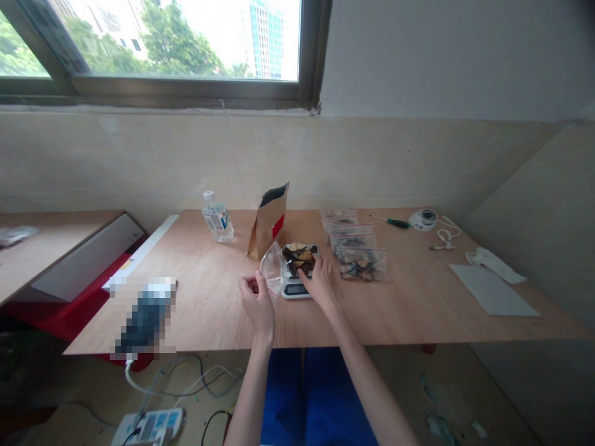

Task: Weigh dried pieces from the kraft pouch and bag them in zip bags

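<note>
**Reference:** clock positions are taken from the digital scale, with 12 o'clock toward the window (162,46).

**Left hand** (255,301): fingers curled and closed on the lower edge of a clear zip bag (272,267), which stands upright at the scale's 9 o'clock side, close to the tray.

**Right hand** (321,284): partly open, fingertips down among dried pieces (300,257); whether any piece is gripped cannot be told.

**Load:** the pieces lie in a shallow tray (317,248) on the digital scale (295,290), so the tray's contents bear on the weighing surface.

**Kraft pouch** (268,223): stands open at 11 o'clock, black-lined, with a red label.

**Filled bags** (357,257): overlapping zip bags in a row at 2 o'clock, laid flat on the desk (223,310).

**Water bottle** (217,217): stands at 11 o'clock, farther out than the pouch.

**Writing:** none legible — the bottle label and scale display are too small to read.
</note>
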Action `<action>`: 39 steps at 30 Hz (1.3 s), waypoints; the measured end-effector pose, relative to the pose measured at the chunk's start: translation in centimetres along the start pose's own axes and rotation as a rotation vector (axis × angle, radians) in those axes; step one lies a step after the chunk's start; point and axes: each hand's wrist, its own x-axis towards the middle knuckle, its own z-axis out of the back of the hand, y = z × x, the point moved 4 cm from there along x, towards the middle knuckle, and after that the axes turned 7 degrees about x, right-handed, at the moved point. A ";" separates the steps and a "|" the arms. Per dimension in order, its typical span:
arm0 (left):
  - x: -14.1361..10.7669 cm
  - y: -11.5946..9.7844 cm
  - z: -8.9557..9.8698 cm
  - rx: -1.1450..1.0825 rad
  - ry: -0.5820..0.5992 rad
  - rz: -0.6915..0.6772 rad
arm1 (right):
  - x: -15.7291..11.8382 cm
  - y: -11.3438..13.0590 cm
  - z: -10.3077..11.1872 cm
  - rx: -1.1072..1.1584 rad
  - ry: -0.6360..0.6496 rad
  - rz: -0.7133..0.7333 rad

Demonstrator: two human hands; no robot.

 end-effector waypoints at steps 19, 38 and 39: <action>-0.5 0.8 -1.3 -0.068 0.054 0.104 | 1.5 -1.2 2.3 0.101 0.002 -0.053; -1.0 1.0 -0.9 -0.148 -0.007 0.124 | 1.4 11.9 3.9 0.424 0.292 0.064; -1.0 1.1 -0.8 -0.148 -0.010 0.122 | 1.5 11.4 4.2 0.418 0.273 0.099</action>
